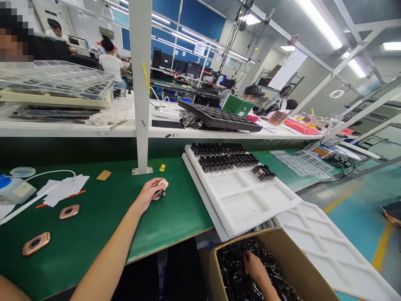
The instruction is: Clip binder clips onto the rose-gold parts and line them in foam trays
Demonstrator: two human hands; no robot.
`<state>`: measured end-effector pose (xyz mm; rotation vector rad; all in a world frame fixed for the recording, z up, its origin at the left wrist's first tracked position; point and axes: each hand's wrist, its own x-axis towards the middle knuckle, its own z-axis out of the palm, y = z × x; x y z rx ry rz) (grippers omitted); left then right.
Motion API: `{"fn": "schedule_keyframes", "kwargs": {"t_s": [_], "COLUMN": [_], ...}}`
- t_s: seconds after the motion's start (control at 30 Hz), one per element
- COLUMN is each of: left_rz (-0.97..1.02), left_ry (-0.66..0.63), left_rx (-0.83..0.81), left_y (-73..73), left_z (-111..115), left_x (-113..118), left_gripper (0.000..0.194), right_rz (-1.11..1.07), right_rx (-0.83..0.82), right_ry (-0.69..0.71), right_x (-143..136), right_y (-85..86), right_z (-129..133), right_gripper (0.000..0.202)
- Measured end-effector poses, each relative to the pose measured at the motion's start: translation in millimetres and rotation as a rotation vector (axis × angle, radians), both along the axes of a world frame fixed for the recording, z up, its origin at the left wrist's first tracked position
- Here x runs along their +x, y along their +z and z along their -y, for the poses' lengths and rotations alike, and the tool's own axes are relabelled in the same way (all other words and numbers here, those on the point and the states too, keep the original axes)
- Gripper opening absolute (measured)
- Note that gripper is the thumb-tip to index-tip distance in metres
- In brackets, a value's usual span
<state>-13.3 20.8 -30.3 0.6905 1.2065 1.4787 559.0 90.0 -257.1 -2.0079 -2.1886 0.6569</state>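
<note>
My left hand (pixel 152 193) is closed round a rose-gold square device (pixel 163 184) with a black binder clip (pixel 158 193) at it, above the green mat. Down in the cardboard box (pixel 300 265), my right hand (pixel 253 264) reaches among loose black binder clips (pixel 233 271); its fingertips are partly hidden, so whether it grips one cannot be made out. Two more rose-gold devices (pixel 69 211) lie on the mat at the left. Rows of clipped pieces (pixel 224 156) stand on the white foam tray (pixel 241 209) beyond the box.
A white post (pixel 141 83) rises from the green table (pixel 175 217). Left are a bottle (pixel 19 190), papers (pixel 64 190) and a sponge (pixel 104 175). Another foam tray (pixel 332 242) lies right of the box. A shelf (pixel 119 130) holds plastic trays. People sit in the background.
</note>
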Motion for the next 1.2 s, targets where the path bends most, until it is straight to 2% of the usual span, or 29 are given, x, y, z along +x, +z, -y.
{"fn": "schedule_keyframes", "kwargs": {"t_s": [0.1, 0.17, 0.27, 0.33, 0.4, 0.5, 0.6, 0.7, 0.77, 0.83, 0.93, 1.0, 1.07, 1.13, 1.2], "left_rz": [-0.004, -0.007, -0.006, -0.010, -0.019, -0.032, -0.039, -0.037, -0.037, -0.036, -0.023, 0.004, 0.041, 0.068, 0.074], "left_ry": [-0.007, -0.005, 0.005, 0.005, -0.002, -0.001, 0.000, -0.003, -0.004, -0.008, -0.064, -0.140, -0.220, -0.286, -0.341], "left_rx": [0.000, -0.003, -0.003, -0.005, -0.005, -0.004, -0.008, -0.007, -0.005, 0.000, 0.048, 0.104, 0.156, 0.193, 0.214], "left_y": [1.7, 2.2, 2.5, 2.6, 2.7, 3.0, 2.1, -0.8, -2.6, -3.2, -0.8, 1.2, 1.8, 0.3, -2.7], "left_z": [1, 1, 0, 0, 0, 0, -2, -3, -4, -4, -2, 0, 2, 3, 4], "left_x": [1, 1, 2, 2, 3, 3, 3, 3, 2, 2, 1, 0, 0, -1, -1], "left_gripper": [0.049, 0.050, 0.052, 0.052, 0.051, 0.049, 0.048, 0.048, 0.048, 0.048, 0.040, 0.030, 0.023, 0.019, 0.018], "right_rz": [-0.093, -0.108, -0.111, -0.109, -0.099, -0.159, -0.423, -0.692, -0.820, -0.924, -1.077, -1.169, -1.286, -1.405, -1.484], "right_rx": [0.004, 0.021, 0.220, 0.384, 0.407, 0.173, 0.048, 0.124, 0.163, 0.131, 0.031, -0.113, -0.210, -0.187, -0.086], "right_ry": [0.001, -0.057, -0.152, -0.171, -0.231, -0.396, -0.478, -0.499, -0.515, -0.528, -0.464, -0.356, -0.237, -0.167, -0.141], "right_x": [13, 21, 36, 48, 62, 79, 83, 67, 43, 7, -71, -134, -200, -262, -316], "right_y": [2.6, 7.6, 23.1, 40.0, 62.5, 106.0, 158.8, 215.8, 251.1, 280.1, 306.9, 314.0, 313.9, 307.3, 294.4], "right_z": [5, 6, 4, 2, 2, 10, 30, 55, 73, 89, 112, 121, 121, 108, 82], "right_gripper": [0.021, 0.029, 0.034, 0.035, 0.037, 0.044, 0.044, 0.039, 0.036, 0.033, 0.036, 0.040, 0.042, 0.040, 0.038]}}
